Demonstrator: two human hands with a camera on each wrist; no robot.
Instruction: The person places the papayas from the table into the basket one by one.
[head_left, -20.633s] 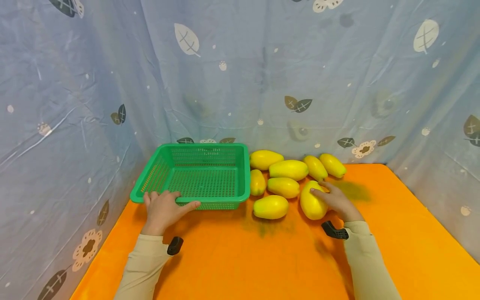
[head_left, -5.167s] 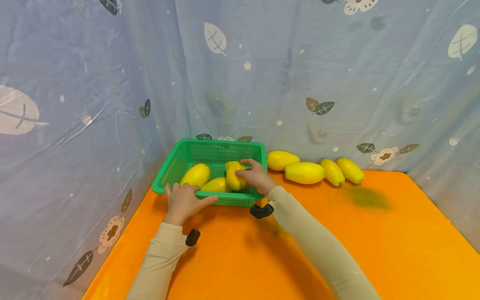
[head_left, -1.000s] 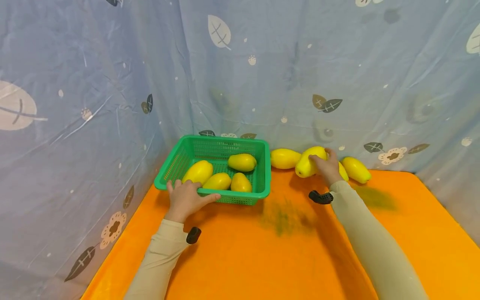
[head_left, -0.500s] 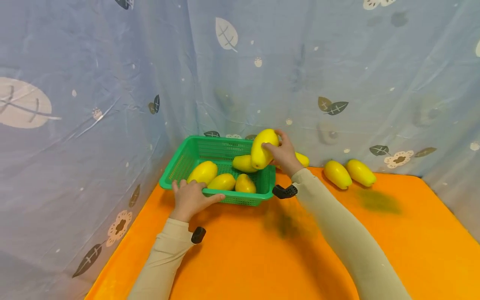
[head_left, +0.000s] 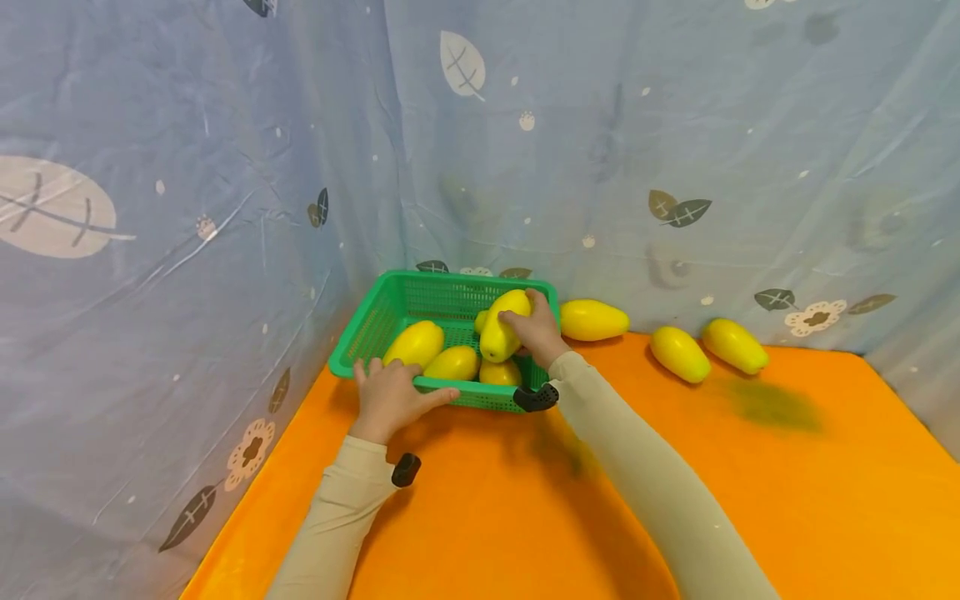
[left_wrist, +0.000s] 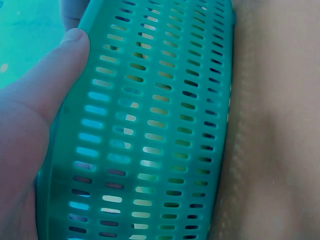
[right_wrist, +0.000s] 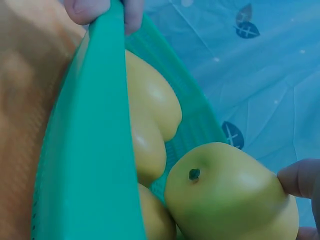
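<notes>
My right hand (head_left: 538, 329) holds a yellow papaya (head_left: 504, 325) inside the right part of a green plastic basket (head_left: 442, 386). In the right wrist view, the held papaya (right_wrist: 235, 192) shows its stem stub and a greenish patch, and fingertips grip its side. Beneath and around it lie several other papayas, among them one at the left (head_left: 415, 343) and one by the front wall (head_left: 453, 364). My left hand (head_left: 390, 400) grips the basket's front rim, thumb outside, fingers over the edge. In the left wrist view, that thumb (left_wrist: 55, 75) lies along the slotted wall.
On the orange table cover (head_left: 480, 517), a papaya (head_left: 594, 320) lies close to the basket's right side. Two more papayas (head_left: 679, 354) (head_left: 735, 346) lie farther right. A patterned curtain (head_left: 562, 167) hangs behind and at the left, near the basket.
My right hand has lifted a papaya off the table, carried it left and lowered it into the basket. Earlier, other papayas went from table to basket. My left hand stays on the rim.
</notes>
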